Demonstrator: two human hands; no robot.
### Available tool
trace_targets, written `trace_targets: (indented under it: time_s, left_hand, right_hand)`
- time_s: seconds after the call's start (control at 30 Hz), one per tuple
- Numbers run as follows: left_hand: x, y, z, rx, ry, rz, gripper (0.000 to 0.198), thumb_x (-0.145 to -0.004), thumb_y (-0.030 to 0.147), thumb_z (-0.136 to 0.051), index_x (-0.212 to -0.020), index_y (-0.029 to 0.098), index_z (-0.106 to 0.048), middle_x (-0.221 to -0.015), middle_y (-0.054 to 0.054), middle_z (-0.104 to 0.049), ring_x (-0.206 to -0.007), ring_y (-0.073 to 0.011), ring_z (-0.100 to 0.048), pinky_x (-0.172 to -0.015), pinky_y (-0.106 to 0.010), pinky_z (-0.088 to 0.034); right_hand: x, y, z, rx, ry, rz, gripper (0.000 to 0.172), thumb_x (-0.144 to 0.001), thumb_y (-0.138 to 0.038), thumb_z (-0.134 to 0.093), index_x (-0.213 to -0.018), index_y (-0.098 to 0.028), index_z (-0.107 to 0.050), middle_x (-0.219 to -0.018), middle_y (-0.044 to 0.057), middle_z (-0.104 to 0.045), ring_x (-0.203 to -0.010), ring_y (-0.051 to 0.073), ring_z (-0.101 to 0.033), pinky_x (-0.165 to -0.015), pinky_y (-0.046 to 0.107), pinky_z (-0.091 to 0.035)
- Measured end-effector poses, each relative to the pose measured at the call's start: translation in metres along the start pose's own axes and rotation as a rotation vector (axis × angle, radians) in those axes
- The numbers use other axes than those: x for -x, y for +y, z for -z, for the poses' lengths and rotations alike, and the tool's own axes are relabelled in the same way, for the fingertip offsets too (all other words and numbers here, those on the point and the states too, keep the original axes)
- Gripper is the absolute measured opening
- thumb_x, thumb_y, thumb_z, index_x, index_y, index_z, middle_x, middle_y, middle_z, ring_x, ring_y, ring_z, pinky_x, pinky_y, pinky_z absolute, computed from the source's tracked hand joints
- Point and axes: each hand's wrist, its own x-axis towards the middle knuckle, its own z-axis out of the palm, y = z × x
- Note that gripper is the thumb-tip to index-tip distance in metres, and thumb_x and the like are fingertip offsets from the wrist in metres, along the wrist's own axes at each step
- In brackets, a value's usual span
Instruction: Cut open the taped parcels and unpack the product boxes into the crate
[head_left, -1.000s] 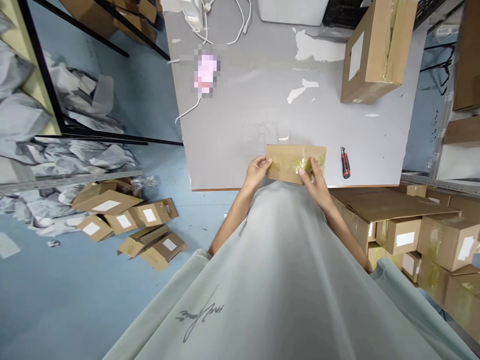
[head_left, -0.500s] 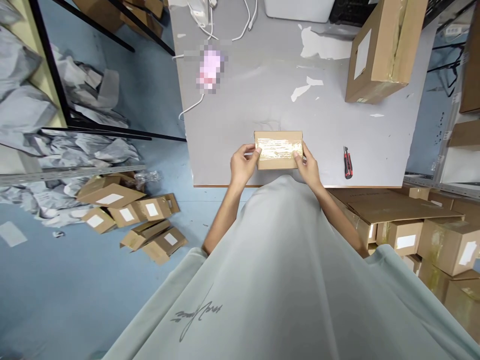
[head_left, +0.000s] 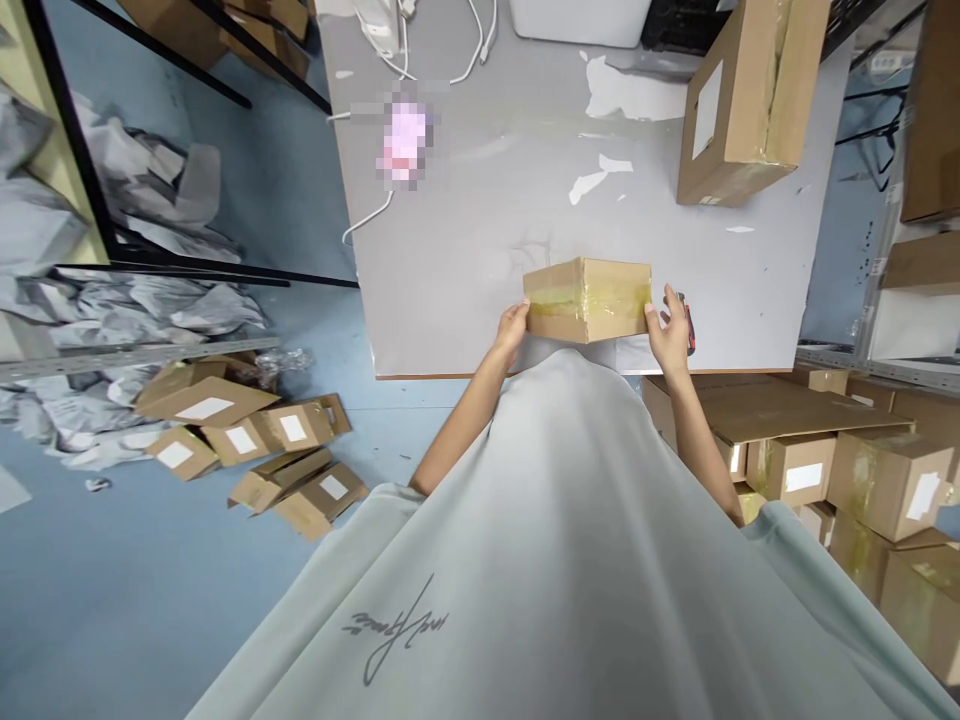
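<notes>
A small brown cardboard box (head_left: 615, 302) with clear, yellowish tape across it is turned so that two of its faces meet at an edge towards me. My left hand (head_left: 513, 328) grips its left end. At the right end, my right hand (head_left: 670, 335) has its thumb against or very near the box, while its fingers stand apart from the cardboard. Just behind those fingers lies a red and black utility knife (head_left: 689, 325), partly hidden. Something white (head_left: 636, 354) shows below the box near the table edge.
On the grey table (head_left: 465, 270), a larger taped carton (head_left: 750, 110) stands at the back right. White cables (head_left: 469, 65) and a blurred pink object (head_left: 406, 140) are at the back left. Cardboard boxes (head_left: 810, 470) are stacked at the lower right; more boxes (head_left: 240, 435) lie left on the floor.
The box has turned from one flat taped face to showing two faces, and has shifted right. My right hand has moved right, its fingers spreading off the box, beside the knife.
</notes>
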Motion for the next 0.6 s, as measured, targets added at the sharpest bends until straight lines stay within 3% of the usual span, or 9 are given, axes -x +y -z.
trace_targets:
  time_s: [0.13,0.3,0.43,0.6]
  left_hand:
    - [0.004,0.005,-0.011,0.089,-0.011,0.058,0.031,-0.101,0.052,-0.073,-0.102,0.021,-0.073,-0.111,-0.012,-0.084,-0.104,-0.0244,-0.078,-0.089,-0.033,-0.061]
    - [0.012,0.011,-0.012,0.069,0.045,-0.003,0.038,-0.087,0.049,-0.088,-0.108,0.019,-0.077,-0.112,-0.011,-0.084,-0.102,-0.023,-0.078,-0.089,-0.034,-0.062]
    - [0.021,0.018,0.007,0.012,0.159,-0.104,0.043,-0.082,0.05,-0.091,-0.109,0.019,-0.078,-0.109,-0.01,-0.083,-0.097,-0.0218,-0.077,-0.087,-0.034,-0.063]
    - [0.032,0.026,0.035,-0.122,0.206,-0.21,0.04,-0.086,0.052,-0.089,-0.107,0.02,-0.08,-0.108,-0.01,-0.083,-0.097,-0.0221,-0.078,-0.088,-0.035,-0.065]
  right_hand:
    - [0.012,-0.016,0.006,0.054,-0.026,0.083,0.097,-0.106,-0.092,-0.044,-0.18,-0.03,-0.047,-0.186,0.012,-0.045,-0.176,0.033,-0.038,-0.142,0.062,-0.038]
    - [0.014,-0.034,-0.01,0.014,-0.103,0.02,0.107,-0.103,-0.095,-0.046,-0.184,-0.027,-0.039,-0.192,0.01,-0.034,-0.181,0.033,-0.025,-0.149,0.06,-0.019]
    - [0.008,-0.032,-0.019,-0.152,-0.148,-0.028,0.101,-0.105,-0.093,-0.043,-0.18,-0.026,-0.048,-0.188,0.009,-0.043,-0.177,0.031,-0.035,-0.148,0.057,-0.023]
    - [0.005,-0.021,-0.04,-0.222,-0.214,-0.039,0.1,-0.104,-0.094,-0.04,-0.178,-0.026,-0.052,-0.182,0.006,-0.053,-0.174,0.027,-0.042,-0.146,0.051,-0.031]
